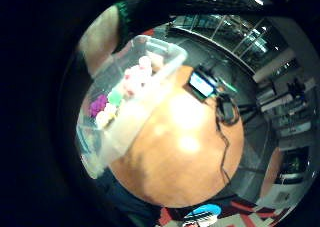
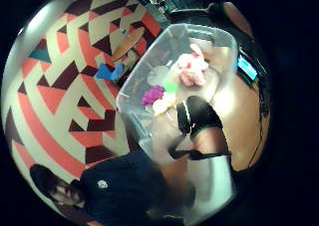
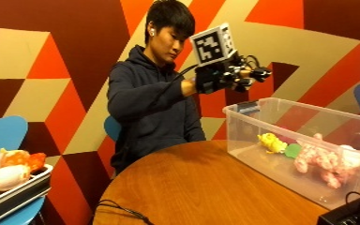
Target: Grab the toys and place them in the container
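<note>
Wall panels of red, orange, maroon and cream triangles run behind everything. At the far left a blue chair (image 3: pixel 5 136) stands beside a tray (image 3: pixel 14 194) that holds some stuffed toys (image 3: pixel 11 168) in orange and cream, well apart from the desk. A black cable (image 3: pixel 121 208) loops over the near edge of the round wooden desk (image 3: pixel 192 187), whose polished top throws back the ceiling light. Behind it sits a person in a dark hoodie (image 3: pixel 146 103), with the gloved right hand (image 3: pixel 221 77) raised above the near end of the container; I cannot tell whether its fingers are curled or straight. To the right, the clear plastic container (image 3: pixel 255 140) rests on the desk. Inside it lie a yellow toy (image 3: pixel 269 142), a green toy (image 3: pixel 292 150) just beside it, and a large pink plush (image 3: pixel 323 161) toward the far end; the palm view also shows a purple toy (image 2: pixel 152 94) in there. A dark box (image 3: pixel 348 215) sits at the desk's right corner. The floor carries the same triangle pattern.
</note>
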The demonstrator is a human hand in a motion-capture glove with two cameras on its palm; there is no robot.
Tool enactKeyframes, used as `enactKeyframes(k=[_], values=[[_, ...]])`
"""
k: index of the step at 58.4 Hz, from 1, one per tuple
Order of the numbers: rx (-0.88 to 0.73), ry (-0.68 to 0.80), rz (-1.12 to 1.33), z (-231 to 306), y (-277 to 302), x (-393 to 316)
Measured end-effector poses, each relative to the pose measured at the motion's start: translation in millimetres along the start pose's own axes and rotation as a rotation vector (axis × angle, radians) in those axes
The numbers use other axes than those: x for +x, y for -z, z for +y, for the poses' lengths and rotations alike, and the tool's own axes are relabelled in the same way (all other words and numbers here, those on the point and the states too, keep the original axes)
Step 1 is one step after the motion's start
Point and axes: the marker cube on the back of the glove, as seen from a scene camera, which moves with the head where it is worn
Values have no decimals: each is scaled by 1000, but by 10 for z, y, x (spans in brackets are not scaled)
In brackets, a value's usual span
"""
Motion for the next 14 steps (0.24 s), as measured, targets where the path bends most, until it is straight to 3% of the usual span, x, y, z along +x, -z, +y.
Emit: enactKeyframes(k=[14], values=[[60,-107,163,1107,-34,598]])
